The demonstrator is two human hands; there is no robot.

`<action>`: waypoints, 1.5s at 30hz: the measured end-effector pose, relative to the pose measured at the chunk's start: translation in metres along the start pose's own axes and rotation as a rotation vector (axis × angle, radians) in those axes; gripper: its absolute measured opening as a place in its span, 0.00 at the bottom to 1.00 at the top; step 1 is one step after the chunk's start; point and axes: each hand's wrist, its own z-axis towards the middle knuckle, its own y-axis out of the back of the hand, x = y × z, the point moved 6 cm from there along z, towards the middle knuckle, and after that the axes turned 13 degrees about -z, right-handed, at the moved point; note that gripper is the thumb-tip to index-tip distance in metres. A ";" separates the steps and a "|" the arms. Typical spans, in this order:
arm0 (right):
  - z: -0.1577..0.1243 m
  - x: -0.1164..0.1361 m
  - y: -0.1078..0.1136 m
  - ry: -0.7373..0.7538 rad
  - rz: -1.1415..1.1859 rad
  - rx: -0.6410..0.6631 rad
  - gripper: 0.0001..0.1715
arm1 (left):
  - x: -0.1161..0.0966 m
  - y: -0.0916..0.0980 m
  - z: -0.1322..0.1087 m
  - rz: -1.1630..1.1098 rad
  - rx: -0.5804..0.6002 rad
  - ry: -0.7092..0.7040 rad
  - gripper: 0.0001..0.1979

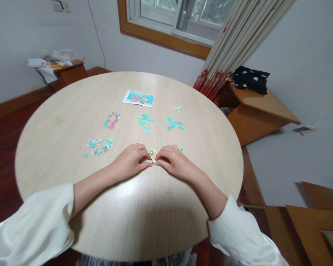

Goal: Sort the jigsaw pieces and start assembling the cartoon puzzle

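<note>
My left hand and my right hand meet near the middle of the table, each with thumb and fingers pinched on a small puzzle piece with yellow and red on it. Just beyond it lies a joined bit of jigsaw puzzle showing a yellow cartoon face; the hands hide its sides. Whether the small piece touches the joined part, I cannot tell. A little yellow and teal shows past my right fingers.
On the round table lie loose pink pieces, teal pieces, more teal pieces, pale pieces and mixed pieces. A printed picture lies at the back. Wooden stools stand around.
</note>
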 end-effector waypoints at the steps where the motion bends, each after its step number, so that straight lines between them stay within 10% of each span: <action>1: 0.000 0.000 0.000 0.004 -0.005 -0.004 0.03 | 0.000 0.000 0.000 0.007 0.001 0.007 0.06; 45: 0.005 -0.001 -0.006 -0.040 -0.002 -0.114 0.03 | 0.005 0.005 -0.002 -0.045 -0.083 0.119 0.07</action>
